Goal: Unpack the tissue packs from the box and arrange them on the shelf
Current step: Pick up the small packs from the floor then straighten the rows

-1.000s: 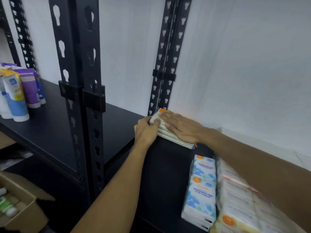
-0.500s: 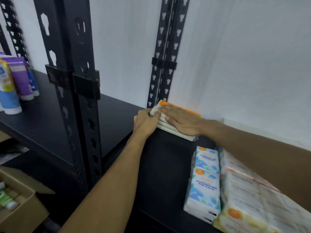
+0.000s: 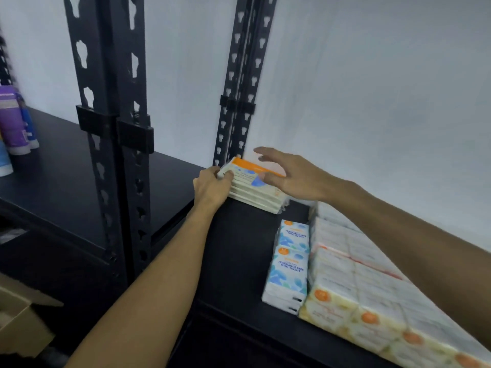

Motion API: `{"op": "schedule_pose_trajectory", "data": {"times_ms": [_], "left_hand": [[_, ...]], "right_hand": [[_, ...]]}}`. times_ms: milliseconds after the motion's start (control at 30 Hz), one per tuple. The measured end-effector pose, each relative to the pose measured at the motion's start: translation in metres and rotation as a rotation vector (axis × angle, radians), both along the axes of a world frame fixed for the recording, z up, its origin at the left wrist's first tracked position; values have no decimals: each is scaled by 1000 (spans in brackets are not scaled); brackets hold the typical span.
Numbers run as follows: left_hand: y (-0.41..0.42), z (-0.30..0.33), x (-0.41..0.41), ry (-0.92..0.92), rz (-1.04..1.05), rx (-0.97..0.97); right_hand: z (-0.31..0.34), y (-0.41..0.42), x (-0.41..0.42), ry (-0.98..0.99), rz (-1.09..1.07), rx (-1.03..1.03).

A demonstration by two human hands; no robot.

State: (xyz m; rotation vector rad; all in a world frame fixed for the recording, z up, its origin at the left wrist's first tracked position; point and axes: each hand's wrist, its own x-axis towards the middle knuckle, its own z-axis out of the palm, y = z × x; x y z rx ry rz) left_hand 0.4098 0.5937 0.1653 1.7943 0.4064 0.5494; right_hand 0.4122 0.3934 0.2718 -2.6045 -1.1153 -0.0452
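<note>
The tissue pack [image 3: 252,185] lies at the back of the black shelf [image 3: 233,261], against the wall beside the upright post [image 3: 236,102]. The left hand [image 3: 212,188] grips its left end; the right hand [image 3: 295,175] hovers above, fingers spread, holding nothing.

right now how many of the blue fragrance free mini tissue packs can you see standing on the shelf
2: the nearer blue pack stands by the shelf's front, and the farther blue pack stands right behind it. Both are left of the big bundle, which may hide more.
</note>
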Motion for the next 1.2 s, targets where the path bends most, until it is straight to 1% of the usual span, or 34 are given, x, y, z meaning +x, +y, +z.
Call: {"op": "schedule_pose_trajectory", "data": {"times_ms": [133, 233, 367, 467, 533, 600, 667, 700, 767, 833, 967, 1100, 1200], "left_hand": [[-3, 3, -5, 28, -26, 6], [-6, 8, -13, 30, -28, 15], [-18, 24, -39, 26, -1, 55], [-31, 30, -71, -76, 54, 74], [-43, 25, -94, -127, 58, 83], [-59, 16, -121, -98, 19, 67], [-72, 9, -143, -19, -120, 46], [-79, 7, -149, 8, -217, -1], [-91, 9, -157, 35, -398, -207], [-103, 14, -159, 94, -503, -326], [-118, 13, -156, 136, -545, -457], [-123, 8, -150, 148, -519, -351], [-126, 6, -150, 141, -513, -328]], "right_hand": [[-3, -47, -63, 32, -34, -74], [-11, -73, -96, 52, -70, -33], [-23, -89, -119, 157, -151, 80], [-33, -91, -128, 269, -153, 99], [-35, -90, -131, 302, -164, 101], [-32, -88, -134, 317, -181, 128], [-32, -86, -136, 302, -196, 104], [-32, -85, -137, 270, -202, 75], [-36, -83, -138, 190, -205, 18], [-40, -82, -136, 149, -209, -11], [-44, -81, -132, 120, -221, -19], [-47, -80, -131, 92, -224, -24], [-50, -79, -127, 67, -228, -15]]}}
